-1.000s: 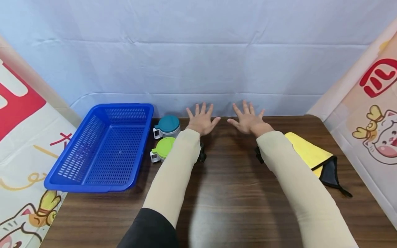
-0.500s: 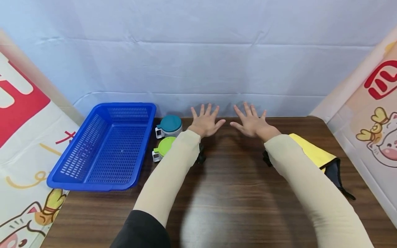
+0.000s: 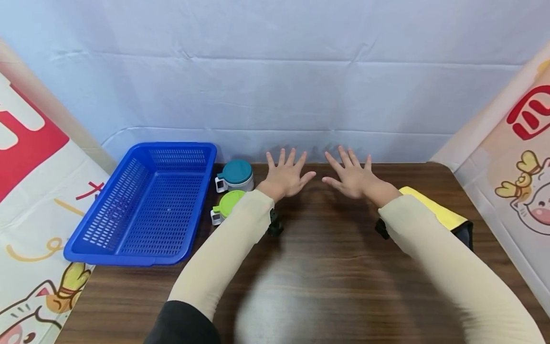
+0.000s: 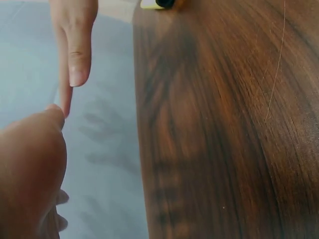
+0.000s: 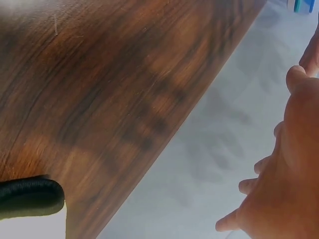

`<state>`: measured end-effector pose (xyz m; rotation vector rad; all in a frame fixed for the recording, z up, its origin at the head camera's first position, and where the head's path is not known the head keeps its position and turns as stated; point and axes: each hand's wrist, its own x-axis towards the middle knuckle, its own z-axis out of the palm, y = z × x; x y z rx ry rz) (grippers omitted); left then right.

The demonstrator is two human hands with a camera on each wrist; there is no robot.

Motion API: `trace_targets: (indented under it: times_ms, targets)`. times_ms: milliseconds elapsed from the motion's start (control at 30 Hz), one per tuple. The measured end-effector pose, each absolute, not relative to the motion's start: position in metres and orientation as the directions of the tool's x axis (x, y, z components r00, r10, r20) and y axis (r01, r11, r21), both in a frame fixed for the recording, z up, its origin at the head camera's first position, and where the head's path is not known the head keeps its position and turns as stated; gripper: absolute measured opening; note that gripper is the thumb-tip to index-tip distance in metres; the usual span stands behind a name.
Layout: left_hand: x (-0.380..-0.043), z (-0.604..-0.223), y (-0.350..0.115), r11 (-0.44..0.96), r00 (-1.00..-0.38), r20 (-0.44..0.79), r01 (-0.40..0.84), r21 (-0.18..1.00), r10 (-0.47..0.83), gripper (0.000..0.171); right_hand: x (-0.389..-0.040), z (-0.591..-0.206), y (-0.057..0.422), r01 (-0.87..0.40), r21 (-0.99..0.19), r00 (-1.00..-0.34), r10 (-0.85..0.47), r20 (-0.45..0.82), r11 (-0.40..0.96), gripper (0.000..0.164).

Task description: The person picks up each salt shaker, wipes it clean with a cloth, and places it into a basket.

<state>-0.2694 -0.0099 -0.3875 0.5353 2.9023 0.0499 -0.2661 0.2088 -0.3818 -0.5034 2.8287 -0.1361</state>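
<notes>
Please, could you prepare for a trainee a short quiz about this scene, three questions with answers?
1. Multiple choice: What colour is the lid of the handled jar nearer the pale backdrop?
A: lime green
B: teal
C: red

2. True or false: The left hand is gripping the blue perforated basket.

3. Fill in the gap: In the head view, the yellow cloth is partly hidden by the person's ____ sleeve.

Key:
1. B.
2. False; the hand is spread open and holds nothing, and the basket stands apart from it.
3. right.
</notes>
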Motion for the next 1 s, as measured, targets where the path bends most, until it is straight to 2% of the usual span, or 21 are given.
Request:
trace_targets:
  times_ms: [233, 567, 1000]
  targets:
    - [-0.257, -0.387, -0.015, 0.936, -0.925, -0.143, 0.345, 0.063, 0.351, 0.077, -0.253, -0.379, 0.212, -0.366, -0.133, -0.893, -0.388, -0.228, 0.921, 0.079]
    - [-0.230, -0.383, -0.022, 0.930, -0.916, -0.159, 0.362, 0.060, 0.367, 0.077, -0.236, -0.379, 0.213, -0.440, -0.146, -0.867, -0.462, -0.185, 0.886, 0.081]
    - [-0.195, -0.374, -0.042, 0.902, -0.900, -0.078, 0.421, 0.093, 0.428, 0.079, -0.206, -0.371, 0.227, -0.452, -0.193, -0.865, -0.481, -0.145, 0.871, 0.080]
